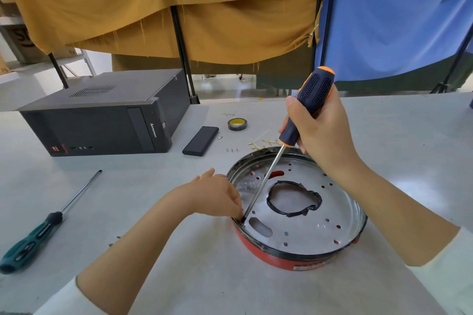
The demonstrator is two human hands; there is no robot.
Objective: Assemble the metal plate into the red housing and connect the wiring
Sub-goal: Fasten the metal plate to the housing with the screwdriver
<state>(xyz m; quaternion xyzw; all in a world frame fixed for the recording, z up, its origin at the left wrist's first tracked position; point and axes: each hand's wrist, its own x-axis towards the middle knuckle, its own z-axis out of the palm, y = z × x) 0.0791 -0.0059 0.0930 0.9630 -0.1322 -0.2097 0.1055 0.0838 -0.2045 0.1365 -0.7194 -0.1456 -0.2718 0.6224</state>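
Grey table (179,250): red housing (276,256) holds metal plate (320,215); right hand (322,133) grips screwdriver (304,110).

"lenovo" on computer case (107,120)

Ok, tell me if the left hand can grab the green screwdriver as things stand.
Probably yes: the green screwdriver lies alone on the table with nothing between it and the left hand, though its fingers are busy at the screwdriver tip.

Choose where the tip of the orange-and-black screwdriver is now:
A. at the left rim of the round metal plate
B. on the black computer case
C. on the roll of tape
A: the orange-and-black screwdriver slants down to the round metal plate's left rim, beside the left hand.
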